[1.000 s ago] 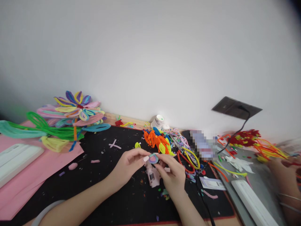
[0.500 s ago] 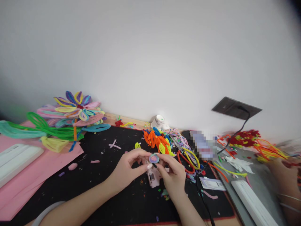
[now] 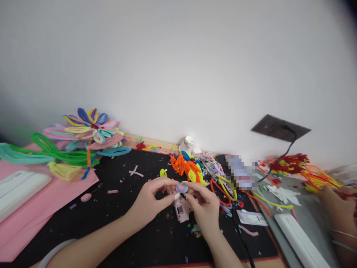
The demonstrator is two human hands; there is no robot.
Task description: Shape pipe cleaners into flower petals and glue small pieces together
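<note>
Between the fingertips of both hands is a small round piece (image 3: pixel 182 187), pinkish in the middle with a blue-purple rim. My left hand (image 3: pixel 156 197) pinches it from the left, and my right hand (image 3: pixel 205 203) grips it from the right. A small dark bit shows by the right thumb. Just below the fingers, a pale pink device (image 3: pixel 182 211) with a dark window lies on the black mat (image 3: pixel 111 227); its upper part is hidden by the hands. Orange, yellow and blue fuzzy loops (image 3: pixel 185 165) lie behind the hands.
A fuzzy multicoloured flower (image 3: pixel 95 128) lies on pink paper (image 3: pixel 64 197) at the left, near a white case (image 3: pixel 23 188). A phone (image 3: pixel 240 172), a black cable (image 3: pixel 245 242) and a long white box (image 3: pixel 301 240) are at the right. Another person's hand (image 3: pixel 338 206) holds wires at the far right.
The small round piece has tilted slightly between my fingers. My hands have barely moved. The other person's hand at the far right has shifted slightly.
</note>
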